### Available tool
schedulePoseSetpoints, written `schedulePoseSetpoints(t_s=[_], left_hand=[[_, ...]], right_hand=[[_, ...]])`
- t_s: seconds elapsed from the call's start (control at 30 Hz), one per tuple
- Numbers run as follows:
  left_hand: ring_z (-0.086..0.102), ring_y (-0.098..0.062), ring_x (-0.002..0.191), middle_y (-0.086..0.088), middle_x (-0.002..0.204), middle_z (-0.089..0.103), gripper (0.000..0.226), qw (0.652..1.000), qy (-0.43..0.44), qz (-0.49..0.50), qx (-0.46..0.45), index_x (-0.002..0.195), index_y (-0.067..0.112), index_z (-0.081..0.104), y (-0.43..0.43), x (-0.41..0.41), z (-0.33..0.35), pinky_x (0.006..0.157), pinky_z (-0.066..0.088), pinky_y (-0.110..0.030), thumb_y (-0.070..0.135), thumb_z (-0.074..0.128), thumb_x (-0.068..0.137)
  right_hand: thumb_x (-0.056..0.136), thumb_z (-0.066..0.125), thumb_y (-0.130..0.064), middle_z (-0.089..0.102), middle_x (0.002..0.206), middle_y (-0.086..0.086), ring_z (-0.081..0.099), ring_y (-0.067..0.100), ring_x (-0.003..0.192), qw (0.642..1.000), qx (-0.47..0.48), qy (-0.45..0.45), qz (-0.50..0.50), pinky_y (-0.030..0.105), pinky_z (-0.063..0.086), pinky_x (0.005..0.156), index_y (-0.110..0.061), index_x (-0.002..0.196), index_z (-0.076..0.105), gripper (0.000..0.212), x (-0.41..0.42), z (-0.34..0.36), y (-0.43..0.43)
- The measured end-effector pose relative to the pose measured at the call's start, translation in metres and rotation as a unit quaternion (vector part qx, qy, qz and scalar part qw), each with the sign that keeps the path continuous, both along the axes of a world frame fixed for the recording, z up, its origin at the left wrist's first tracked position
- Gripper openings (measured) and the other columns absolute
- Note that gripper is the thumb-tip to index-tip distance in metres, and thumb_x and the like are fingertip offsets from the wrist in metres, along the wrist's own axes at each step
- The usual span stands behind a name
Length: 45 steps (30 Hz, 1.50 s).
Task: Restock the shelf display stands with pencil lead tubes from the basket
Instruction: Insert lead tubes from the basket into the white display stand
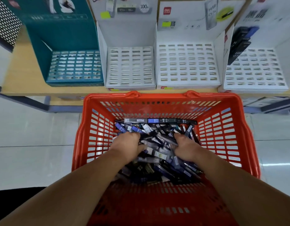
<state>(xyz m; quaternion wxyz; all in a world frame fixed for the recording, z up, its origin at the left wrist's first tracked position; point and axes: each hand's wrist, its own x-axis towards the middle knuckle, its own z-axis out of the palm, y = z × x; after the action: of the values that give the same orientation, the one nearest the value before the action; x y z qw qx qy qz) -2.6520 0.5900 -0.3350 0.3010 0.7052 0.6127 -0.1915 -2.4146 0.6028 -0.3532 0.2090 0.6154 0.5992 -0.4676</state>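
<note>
Nearest the camera, both forearms reach down into the basket (160, 96), a red slatted one standing on the floor just in front of the shelf (23, 79). The left hand (126, 145) and the right hand (187, 150) are dug knuckles-up into the loose heap of pencil lead tubes (159, 139), which covers the basket's bottom. Their fingertips are buried in the heap, so I cannot tell whether either hand has closed on any tubes. This looks like the gathering step, with the restocking itself hardly begun. Beyond the basket, four slotted stands sit side by side on the shelf: a teal stand (74, 67), a narrow white stand (129, 66), a wide white stand (186, 62) and a right-hand white stand (255, 70). Nearly every slot looks empty (only a few dark tubes (238, 46) stand at the right-hand stand's back left corner). The next move calls for lifting out a manageable handful, sorting by label, and seating each tube upright in a slot of its matching stand.
</note>
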Motion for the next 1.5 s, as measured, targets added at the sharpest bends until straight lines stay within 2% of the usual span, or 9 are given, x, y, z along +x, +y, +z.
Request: schedulePoseSetpoints(t_s=[0.17,0.33,0.47,0.77,0.9,1.17,1.27,1.4,1.5], left_hand=[[0.058,-0.021,0.080,0.001,0.082,0.053,0.056,0.998,-0.041,0.037,0.011,0.123,0.013,0.059,0.001,-0.006,0.028,0.066,0.048,-0.033,0.062,0.052,0.099],[0.057,-0.014,0.065,-0.003,0.074,0.062,0.068,0.990,-0.098,0.099,-0.009,0.130,0.010,0.065,-0.003,-0.011,0.055,0.052,0.040,-0.028,0.067,0.058,0.093],[0.068,-0.026,0.094,-0.012,0.102,0.071,0.062,0.987,-0.134,0.082,-0.033,0.131,0.010,0.062,0.003,-0.018,0.086,0.074,0.052,-0.033,0.061,0.058,0.096],[0.050,-0.018,0.050,-0.004,0.062,0.055,0.051,0.967,-0.198,0.125,0.096,0.083,0.009,0.061,0.034,-0.020,0.226,0.046,0.036,-0.025,0.055,0.051,0.102],[0.067,-0.038,0.061,-0.007,0.059,0.071,0.052,0.868,-0.363,0.277,0.197,0.082,0.007,0.062,0.039,-0.008,0.278,0.059,0.057,-0.041,0.054,0.051,0.102],[0.077,-0.034,0.080,-0.018,0.073,0.075,0.041,0.686,-0.596,0.409,0.085,0.112,0.011,0.068,0.031,0.054,0.285,0.074,0.064,-0.043,0.048,0.053,0.104],[0.077,-0.033,0.075,-0.014,0.067,0.073,0.041,0.703,-0.594,0.375,0.112,0.100,0.009,0.068,0.036,0.065,0.283,0.079,0.064,-0.052,0.047,0.056,0.103],[0.062,-0.009,0.053,-0.005,0.059,0.067,0.044,0.791,-0.495,0.268,0.239,0.080,0.008,0.061,0.054,0.067,0.275,0.053,0.050,-0.024,0.047,0.059,0.100],[0.045,-0.002,0.049,0.008,0.052,0.050,0.041,0.790,-0.468,0.256,0.302,0.072,0.015,0.055,0.067,0.068,0.271,0.047,0.033,-0.015,0.045,0.062,0.099]], right_hand=[[0.109,0.047,-0.028,0.043,0.156,0.017,0.065,0.022,0.107,0.996,-0.017,0.036,-0.083,0.034,0.053,0.085,-0.013,0.163,0.020,0.062,-0.008,0.040,0.000],[0.097,0.062,-0.016,0.076,0.088,0.010,0.069,0.026,0.078,0.968,-0.051,0.110,-0.220,0.044,0.056,0.075,-0.015,0.163,0.018,0.079,-0.009,0.067,0.001],[0.101,0.059,-0.018,0.058,0.061,0.008,0.053,0.024,0.052,0.956,-0.093,0.158,-0.231,0.034,0.046,0.058,-0.004,0.110,0.057,0.017,-0.013,0.116,0.010],[0.102,0.062,-0.021,0.052,0.062,0.015,0.046,0.023,0.049,0.967,-0.077,0.183,-0.159,0.034,0.044,0.056,0.000,0.083,0.065,0.029,-0.004,0.251,0.016],[0.104,0.057,-0.017,0.053,0.054,0.004,0.047,0.017,0.048,0.943,-0.102,0.270,-0.164,0.031,0.045,0.056,-0.006,0.075,0.059,0.032,-0.005,0.310,0.005],[0.102,0.060,-0.015,0.060,0.063,0.002,0.051,0.014,0.052,0.914,-0.125,0.358,-0.144,0.032,0.046,0.058,-0.002,0.086,0.057,0.021,-0.028,0.310,-0.008],[0.097,0.070,-0.020,0.053,0.080,0.018,0.050,0.022,0.061,0.901,-0.136,0.378,-0.163,0.038,0.047,0.062,-0.003,0.090,0.060,0.021,-0.028,0.293,0.004],[0.098,0.064,-0.015,0.056,0.081,0.008,0.050,0.018,0.064,0.862,-0.205,0.428,-0.179,0.034,0.049,0.064,-0.007,0.095,0.057,0.012,-0.024,0.292,0.022],[0.098,0.058,-0.015,0.052,0.083,0.002,0.047,0.013,0.064,0.822,-0.250,0.473,-0.194,0.029,0.047,0.062,-0.010,0.094,0.055,0.007,-0.027,0.295,0.028]])
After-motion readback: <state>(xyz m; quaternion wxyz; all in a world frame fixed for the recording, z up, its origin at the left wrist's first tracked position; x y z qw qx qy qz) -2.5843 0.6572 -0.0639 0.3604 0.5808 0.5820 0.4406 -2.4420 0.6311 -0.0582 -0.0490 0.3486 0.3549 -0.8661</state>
